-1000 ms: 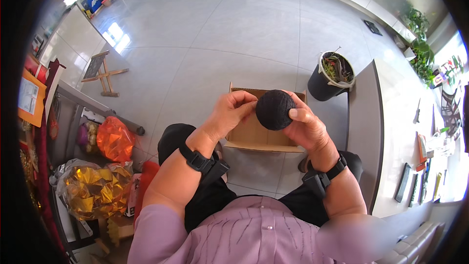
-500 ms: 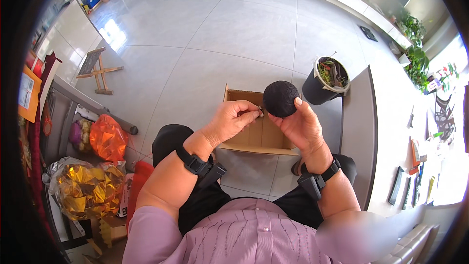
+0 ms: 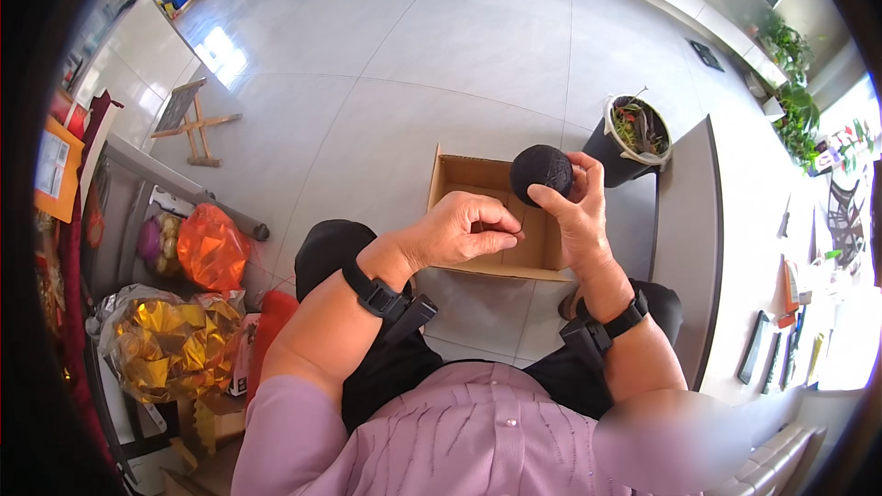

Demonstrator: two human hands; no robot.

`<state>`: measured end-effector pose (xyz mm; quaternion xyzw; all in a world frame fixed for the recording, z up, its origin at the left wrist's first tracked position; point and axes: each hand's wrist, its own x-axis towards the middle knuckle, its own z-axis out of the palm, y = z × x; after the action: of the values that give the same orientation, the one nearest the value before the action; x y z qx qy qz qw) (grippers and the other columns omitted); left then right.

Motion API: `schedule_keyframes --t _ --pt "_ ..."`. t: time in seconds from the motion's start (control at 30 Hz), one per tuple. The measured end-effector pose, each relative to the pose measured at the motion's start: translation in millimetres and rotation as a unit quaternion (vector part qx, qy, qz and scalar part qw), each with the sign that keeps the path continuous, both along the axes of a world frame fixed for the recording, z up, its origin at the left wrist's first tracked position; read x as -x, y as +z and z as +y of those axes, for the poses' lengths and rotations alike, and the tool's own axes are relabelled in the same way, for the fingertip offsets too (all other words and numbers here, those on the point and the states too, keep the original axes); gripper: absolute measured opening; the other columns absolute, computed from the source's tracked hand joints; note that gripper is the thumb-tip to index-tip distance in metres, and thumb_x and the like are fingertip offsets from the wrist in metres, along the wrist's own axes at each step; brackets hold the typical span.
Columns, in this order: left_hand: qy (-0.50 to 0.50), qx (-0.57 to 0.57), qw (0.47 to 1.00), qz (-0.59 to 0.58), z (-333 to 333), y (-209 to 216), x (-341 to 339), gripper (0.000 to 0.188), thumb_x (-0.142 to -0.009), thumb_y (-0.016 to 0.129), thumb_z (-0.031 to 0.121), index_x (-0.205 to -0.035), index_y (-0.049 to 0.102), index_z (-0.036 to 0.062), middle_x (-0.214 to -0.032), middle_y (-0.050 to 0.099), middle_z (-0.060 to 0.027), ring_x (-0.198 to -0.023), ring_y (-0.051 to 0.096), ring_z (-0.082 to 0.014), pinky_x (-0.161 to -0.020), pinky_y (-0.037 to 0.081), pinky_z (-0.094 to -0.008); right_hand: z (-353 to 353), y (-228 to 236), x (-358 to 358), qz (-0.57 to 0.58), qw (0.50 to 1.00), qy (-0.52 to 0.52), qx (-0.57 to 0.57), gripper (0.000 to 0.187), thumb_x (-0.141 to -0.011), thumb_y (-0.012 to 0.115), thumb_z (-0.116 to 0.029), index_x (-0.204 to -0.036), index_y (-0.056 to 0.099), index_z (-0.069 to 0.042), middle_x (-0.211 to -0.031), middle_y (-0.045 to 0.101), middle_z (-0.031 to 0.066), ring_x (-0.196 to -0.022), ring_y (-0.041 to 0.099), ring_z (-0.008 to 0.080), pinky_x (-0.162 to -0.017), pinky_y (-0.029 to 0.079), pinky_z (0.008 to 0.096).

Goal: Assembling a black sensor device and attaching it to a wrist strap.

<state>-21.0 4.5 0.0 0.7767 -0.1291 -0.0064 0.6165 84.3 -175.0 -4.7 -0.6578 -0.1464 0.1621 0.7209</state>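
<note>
My right hand (image 3: 579,207) is closed around a round black ball (image 3: 541,175) with a finely ridged surface, like wound thread; fingers sit behind its right side and the thumb in front. Below and left of the ball, my left hand (image 3: 469,225) pinches thumb and forefinger together. A tiny bit of something may show at those fingertips, too small to name. The two hands are apart. Beneath them on the floor stands an open cardboard box (image 3: 501,266), between my knees; its right part is partly hidden by my right hand.
A dark bucket (image 3: 614,149) with plant scraps stands right of the box, beside a long cabinet side (image 3: 684,239). To the left are an orange bag (image 3: 211,246), a gold foil bag (image 3: 175,344) and a small wooden folding stand (image 3: 196,124).
My left hand has moved away from the ball, down and right, still pinched. My right hand has turned the ball and raised it slightly. The whole view has shifted a little.
</note>
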Motion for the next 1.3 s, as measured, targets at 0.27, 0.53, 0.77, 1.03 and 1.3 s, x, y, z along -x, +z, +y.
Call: schedule_keyframes --t 0.27,0.53,0.77,1.03,1.3 --pt "0.097 0.125 0.987 0.011 16 2 0 0.004 -0.091 0.068 0.007 -0.09 0.068 0.0038 -0.084 0.062 0.0033 -0.077 0.056 -0.0044 -0.07 0.046 -0.0209 2 13 10 0.051 0.976 0.198 0.077 0.067 -0.07 0.078 -0.006 -0.13 0.048 -0.004 -0.108 0.06 0.0077 -0.098 0.059 0.0158 -0.089 0.048 0.0303" --pt "0.189 0.141 0.969 0.071 13 5 -6 0.009 -0.093 0.068 0.017 -0.089 0.068 0.0095 -0.078 0.061 0.0051 -0.067 0.053 -0.0028 -0.056 0.044 -0.0194 -2 11 11 0.225 0.933 0.273 -0.066 0.065 -0.08 0.069 -0.012 -0.138 0.042 -0.004 -0.116 0.058 0.0103 -0.111 0.055 0.0201 -0.099 0.044 0.035" --pt "0.204 0.15 0.963 0.087 18 -10 -12 0.012 -0.095 0.065 0.018 -0.091 0.067 0.0068 -0.078 0.061 0.0039 -0.069 0.055 -0.0042 -0.059 0.045 -0.0199 -1 23 19 0.266 0.894 0.332 -0.14 0.071 -0.08 0.067 -0.011 -0.145 0.037 -0.006 -0.129 0.052 0.0107 -0.119 0.054 0.0226 -0.104 0.044 0.0399" --pt "0.176 0.149 0.963 0.138 13 -3 -10 0.014 -0.095 0.064 0.017 -0.091 0.066 0.0041 -0.078 0.061 0.0018 -0.068 0.056 -0.0055 -0.06 0.046 -0.0212 -8 26 1 0.247 0.891 0.28 -0.259 0.06 -0.081 0.068 -0.021 -0.134 0.043 -0.007 -0.133 0.051 0.0141 -0.123 0.054 0.0298 -0.103 0.046 0.0498" --pt "0.128 0.043 0.983 0.126 8 2 -8 0.012 -0.093 0.065 0.012 -0.09 0.069 0.0017 -0.074 0.061 0.0026 -0.064 0.054 -0.0047 -0.058 0.044 -0.021 -11 17 -14 0.198 0.935 0.125 -0.267 0.043 -0.091 0.064 -0.023 -0.125 0.042 -0.009 -0.125 0.056 0.0128 -0.114 0.059 0.0285 -0.091 0.054 0.049"
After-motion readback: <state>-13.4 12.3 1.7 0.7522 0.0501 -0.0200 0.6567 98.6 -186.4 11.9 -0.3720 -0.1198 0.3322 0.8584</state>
